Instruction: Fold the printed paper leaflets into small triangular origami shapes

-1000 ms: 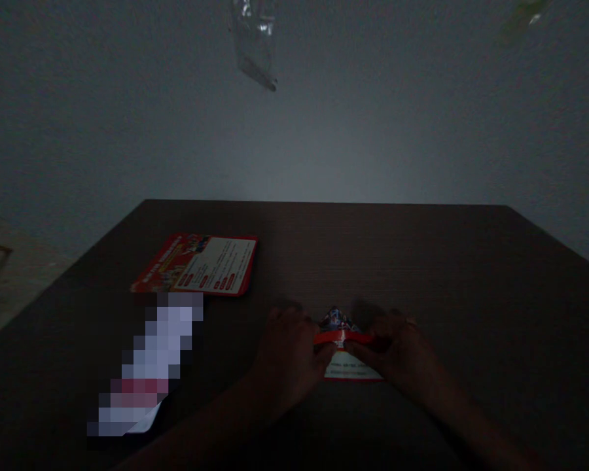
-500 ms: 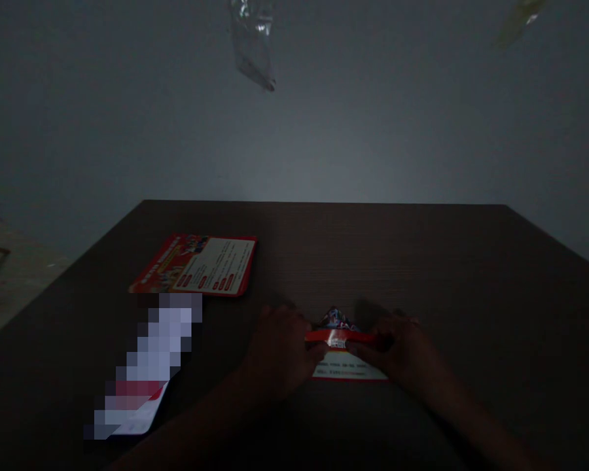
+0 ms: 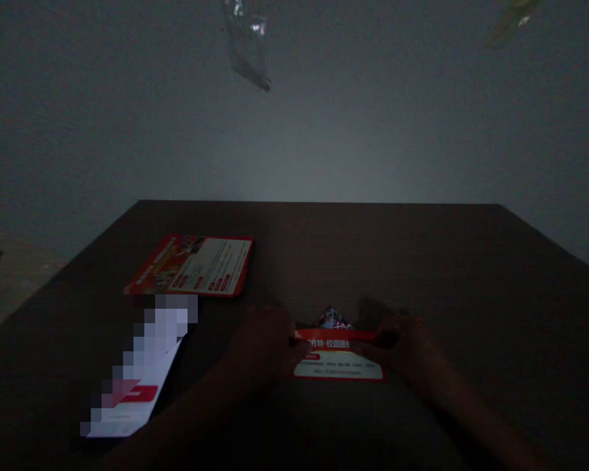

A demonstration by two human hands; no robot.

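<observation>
A printed red-and-white leaflet [image 3: 338, 373] lies on the dark table in front of me, partly folded, with a triangular patterned point showing behind its red band. My left hand [image 3: 267, 343] closes on the left end of the band, thumb resting on the front. At the opposite end, my right hand [image 3: 405, 343] pinches the paper between thumb and fingers. Dim light hides most of the fingertips.
A red-and-white stack of leaflets [image 3: 211, 265] lies on the left of the table [image 3: 373, 255]. Nearer me is a lit phone [image 3: 142, 405], partly pixelated. A clear plastic bag [image 3: 248, 49] hangs against the wall [image 3: 373, 131].
My left hand has shifted a little left along the leaflet. More of its red band and white lettering now shows between my hands. The whole view has drifted slightly.
</observation>
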